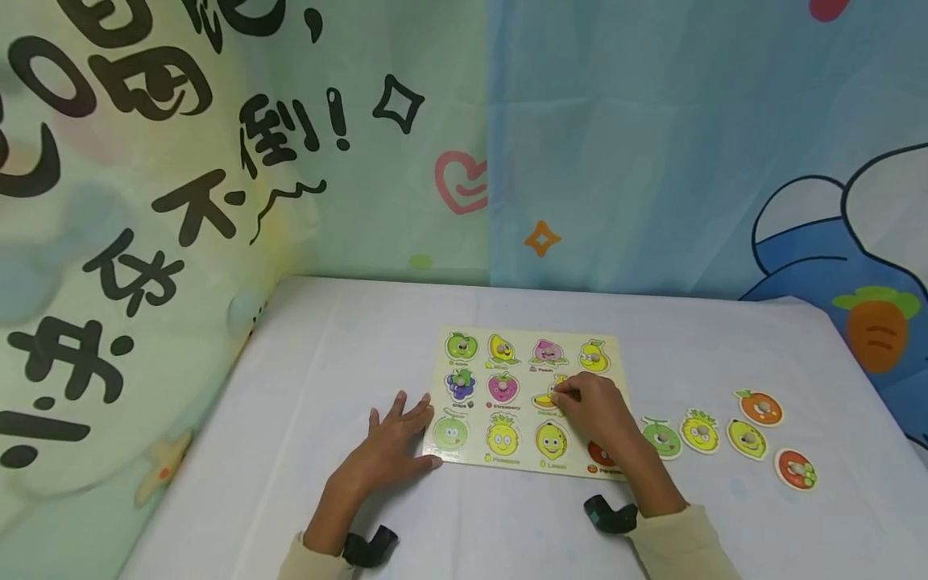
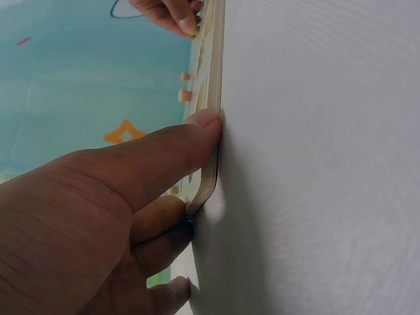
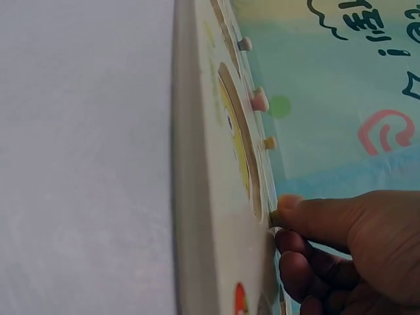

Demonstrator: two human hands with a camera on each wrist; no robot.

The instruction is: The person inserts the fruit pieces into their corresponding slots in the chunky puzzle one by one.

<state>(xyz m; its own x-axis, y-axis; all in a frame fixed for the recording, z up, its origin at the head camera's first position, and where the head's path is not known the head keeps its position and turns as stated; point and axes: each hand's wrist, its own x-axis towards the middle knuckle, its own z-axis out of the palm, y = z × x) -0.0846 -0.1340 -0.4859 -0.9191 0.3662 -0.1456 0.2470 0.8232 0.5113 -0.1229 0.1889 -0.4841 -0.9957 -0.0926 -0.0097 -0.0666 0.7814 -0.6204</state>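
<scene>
A fruit puzzle board [image 1: 527, 439] lies on the white table. My left hand [image 1: 384, 451] rests at its lower left corner, fingers spread; in the left wrist view the thumb of that hand [image 2: 105, 197] presses the board's edge [image 2: 213, 65]. My right hand [image 1: 598, 411] pinches the banana piece [image 1: 544, 400] over the middle row; whether it lies flat in its slot I cannot tell. The right wrist view shows thumb and fingertips of this hand [image 3: 348, 249] together on a small knob. Knobbed pieces, such as the green apple [image 1: 461, 346], fill the top row.
Right of the board lie several loose pieces: melon [image 1: 661, 439], pineapple [image 1: 699, 432], lemon [image 1: 747, 440], orange [image 1: 760, 408] and a red one [image 1: 796, 470]. Printed curtains [image 1: 616, 145] hang behind and left of the table.
</scene>
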